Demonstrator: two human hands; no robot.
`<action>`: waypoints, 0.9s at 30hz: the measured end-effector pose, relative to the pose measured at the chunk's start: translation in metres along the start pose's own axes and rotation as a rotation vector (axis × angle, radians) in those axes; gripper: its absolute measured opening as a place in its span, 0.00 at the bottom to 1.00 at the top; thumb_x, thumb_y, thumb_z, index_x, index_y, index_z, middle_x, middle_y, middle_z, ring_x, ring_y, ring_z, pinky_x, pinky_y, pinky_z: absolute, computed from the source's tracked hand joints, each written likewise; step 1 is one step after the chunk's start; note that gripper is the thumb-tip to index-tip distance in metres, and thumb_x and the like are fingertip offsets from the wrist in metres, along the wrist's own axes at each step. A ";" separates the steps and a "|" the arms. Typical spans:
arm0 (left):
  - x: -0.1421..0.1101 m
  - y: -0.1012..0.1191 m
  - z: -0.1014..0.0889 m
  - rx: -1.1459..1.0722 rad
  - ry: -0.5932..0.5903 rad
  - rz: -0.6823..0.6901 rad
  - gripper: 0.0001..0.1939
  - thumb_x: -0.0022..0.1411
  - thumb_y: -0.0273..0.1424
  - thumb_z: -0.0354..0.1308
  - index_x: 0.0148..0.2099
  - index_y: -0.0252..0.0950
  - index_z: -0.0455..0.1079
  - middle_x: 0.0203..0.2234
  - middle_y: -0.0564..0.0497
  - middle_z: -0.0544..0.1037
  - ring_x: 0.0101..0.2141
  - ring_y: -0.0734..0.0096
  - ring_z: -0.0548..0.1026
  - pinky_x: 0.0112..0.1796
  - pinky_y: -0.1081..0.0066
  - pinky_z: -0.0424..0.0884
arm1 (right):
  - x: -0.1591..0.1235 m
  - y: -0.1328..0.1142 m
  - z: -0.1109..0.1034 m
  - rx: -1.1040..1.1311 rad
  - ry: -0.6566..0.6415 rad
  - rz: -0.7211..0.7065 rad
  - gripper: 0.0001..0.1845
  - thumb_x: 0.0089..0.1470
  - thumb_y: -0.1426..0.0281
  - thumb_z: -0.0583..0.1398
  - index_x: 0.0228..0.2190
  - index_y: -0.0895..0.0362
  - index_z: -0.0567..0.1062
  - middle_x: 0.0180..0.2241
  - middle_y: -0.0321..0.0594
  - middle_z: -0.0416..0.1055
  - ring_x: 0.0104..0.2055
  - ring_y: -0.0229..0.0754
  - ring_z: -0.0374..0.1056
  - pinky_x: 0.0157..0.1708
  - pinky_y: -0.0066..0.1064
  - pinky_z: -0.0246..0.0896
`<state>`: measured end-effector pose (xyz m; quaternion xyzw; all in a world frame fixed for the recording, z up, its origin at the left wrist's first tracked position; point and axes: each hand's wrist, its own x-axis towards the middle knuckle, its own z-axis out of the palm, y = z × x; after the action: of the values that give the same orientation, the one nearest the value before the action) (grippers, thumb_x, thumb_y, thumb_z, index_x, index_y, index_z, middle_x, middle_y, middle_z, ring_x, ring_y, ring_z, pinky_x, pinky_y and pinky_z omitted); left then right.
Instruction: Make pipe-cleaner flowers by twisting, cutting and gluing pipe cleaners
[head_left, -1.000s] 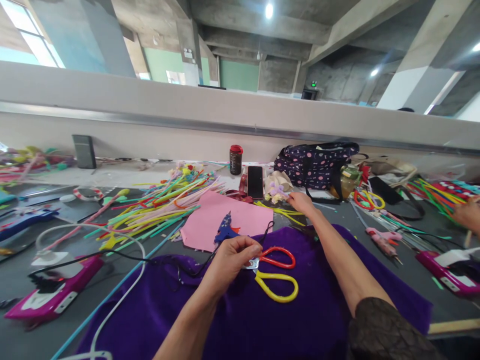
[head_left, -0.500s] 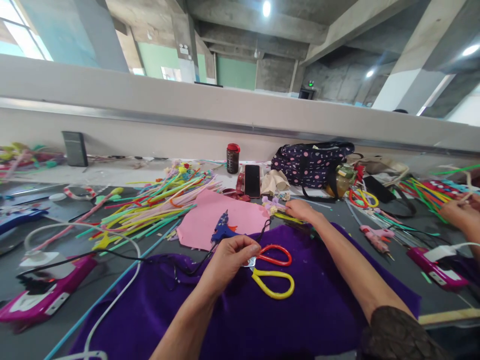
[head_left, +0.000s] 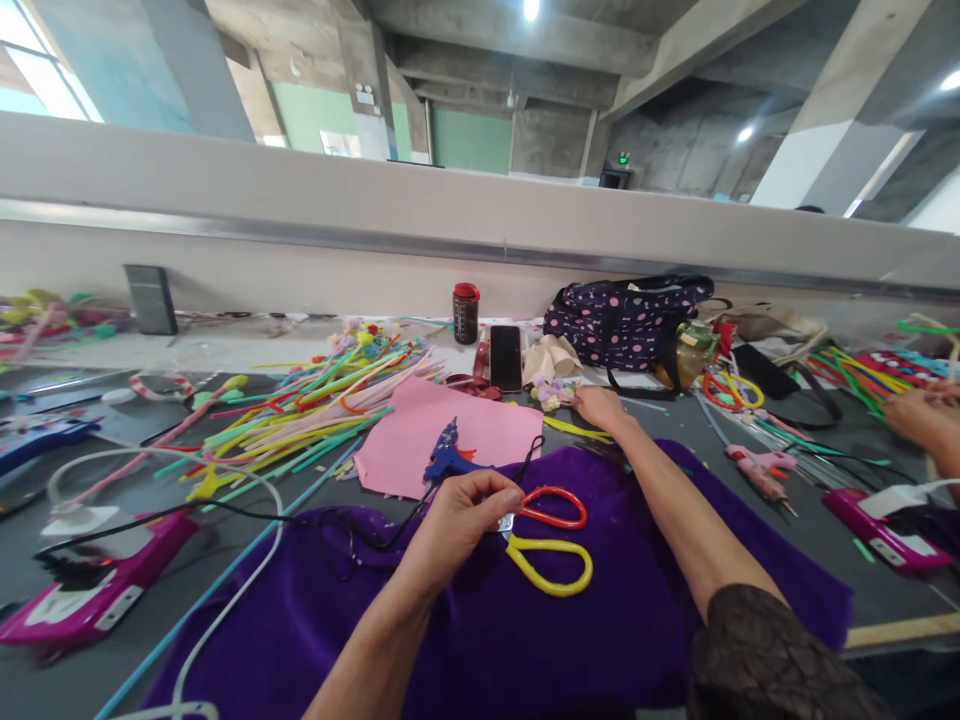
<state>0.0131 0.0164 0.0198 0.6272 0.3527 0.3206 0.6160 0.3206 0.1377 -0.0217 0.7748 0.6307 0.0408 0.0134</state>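
My left hand [head_left: 469, 515] is closed in a pinch over the purple cloth [head_left: 585, 650]. Right beside its fingertips are scissors [head_left: 551, 568] with one red and one yellow handle loop. Their blades are hidden by the hand, and I cannot see what the pinch holds. My right hand [head_left: 602, 408] reaches far forward, fingers closed at the edge of a lilac flower cluster [head_left: 553, 392]. Yellow stems [head_left: 577, 430] lie just in front of it. A blue glue gun [head_left: 446, 455] rests on a pink sheet [head_left: 405, 425] beyond my left hand.
Colourful pipe cleaners [head_left: 322, 410] heap up at left. A phone [head_left: 505, 358], a red-lidded bottle [head_left: 466, 313] and a patterned bag [head_left: 626, 320] stand along the back. Magenta power strips [head_left: 150, 560] trail cords. At far right is another person's hand [head_left: 926, 420] by more stems.
My right hand has moved slightly farther away, and the lilac flower cluster has shifted back with it. My left hand and the scissors look nearly unchanged.
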 end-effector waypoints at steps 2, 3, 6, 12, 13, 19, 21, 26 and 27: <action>0.000 0.000 0.000 0.008 0.001 0.003 0.13 0.51 0.39 0.57 0.29 0.33 0.70 0.23 0.52 0.72 0.24 0.77 0.65 0.25 0.76 0.58 | 0.002 0.002 0.001 0.000 -0.003 0.026 0.17 0.54 0.63 0.50 0.40 0.57 0.72 0.40 0.50 0.71 0.42 0.48 0.66 0.36 0.32 0.56; 0.000 0.000 0.000 0.014 0.000 0.002 0.13 0.51 0.39 0.56 0.29 0.33 0.70 0.23 0.52 0.72 0.24 0.77 0.65 0.26 0.76 0.59 | 0.003 0.003 0.001 0.001 -0.003 0.038 0.17 0.54 0.63 0.50 0.40 0.57 0.72 0.40 0.50 0.71 0.42 0.48 0.66 0.35 0.32 0.56; 0.001 0.000 0.000 0.033 -0.009 -0.003 0.13 0.52 0.39 0.56 0.29 0.32 0.70 0.24 0.51 0.72 0.25 0.76 0.65 0.26 0.76 0.59 | 0.002 0.007 -0.002 0.008 0.001 0.050 0.17 0.54 0.62 0.50 0.40 0.56 0.72 0.40 0.49 0.71 0.42 0.49 0.66 0.34 0.33 0.57; 0.001 -0.001 0.001 0.046 -0.011 0.010 0.14 0.52 0.39 0.56 0.30 0.32 0.70 0.23 0.51 0.72 0.24 0.77 0.65 0.25 0.75 0.59 | -0.020 0.005 -0.011 0.025 0.036 -0.016 0.19 0.54 0.61 0.50 0.44 0.54 0.69 0.45 0.46 0.67 0.43 0.47 0.64 0.35 0.30 0.54; 0.001 -0.001 0.001 0.044 -0.013 0.013 0.13 0.52 0.39 0.56 0.30 0.32 0.70 0.23 0.51 0.72 0.24 0.77 0.65 0.25 0.75 0.59 | -0.024 0.003 -0.011 0.030 0.021 -0.049 0.18 0.53 0.60 0.51 0.42 0.53 0.71 0.44 0.43 0.68 0.42 0.45 0.65 0.34 0.29 0.54; 0.002 0.001 0.002 0.062 -0.010 -0.009 0.13 0.51 0.39 0.56 0.29 0.32 0.70 0.24 0.51 0.73 0.24 0.77 0.65 0.26 0.76 0.60 | -0.031 -0.006 -0.013 0.038 -0.109 -0.177 0.09 0.46 0.65 0.57 0.30 0.52 0.76 0.34 0.38 0.74 0.37 0.42 0.67 0.29 0.25 0.52; 0.002 0.002 0.002 0.060 -0.001 -0.019 0.13 0.51 0.39 0.56 0.29 0.32 0.70 0.23 0.52 0.72 0.24 0.77 0.65 0.26 0.76 0.60 | -0.027 -0.004 -0.013 0.032 -0.109 -0.163 0.10 0.47 0.68 0.56 0.31 0.55 0.77 0.34 0.42 0.74 0.37 0.42 0.67 0.31 0.25 0.52; 0.003 0.002 0.001 0.055 0.000 -0.011 0.13 0.51 0.39 0.56 0.29 0.33 0.70 0.23 0.52 0.72 0.24 0.77 0.65 0.27 0.76 0.60 | -0.027 0.014 -0.011 0.030 -0.067 -0.112 0.10 0.48 0.69 0.55 0.31 0.57 0.76 0.36 0.46 0.73 0.38 0.44 0.67 0.32 0.27 0.54; 0.003 0.001 0.001 0.056 0.001 -0.005 0.13 0.51 0.39 0.56 0.29 0.33 0.70 0.23 0.52 0.72 0.24 0.77 0.65 0.27 0.76 0.60 | -0.030 0.018 -0.011 0.035 -0.053 -0.108 0.10 0.49 0.69 0.55 0.31 0.56 0.76 0.37 0.44 0.73 0.38 0.44 0.67 0.32 0.26 0.54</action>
<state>0.0156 0.0180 0.0211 0.6431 0.3632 0.3093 0.5990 0.3318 0.1043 -0.0109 0.7405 0.6718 0.0082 0.0187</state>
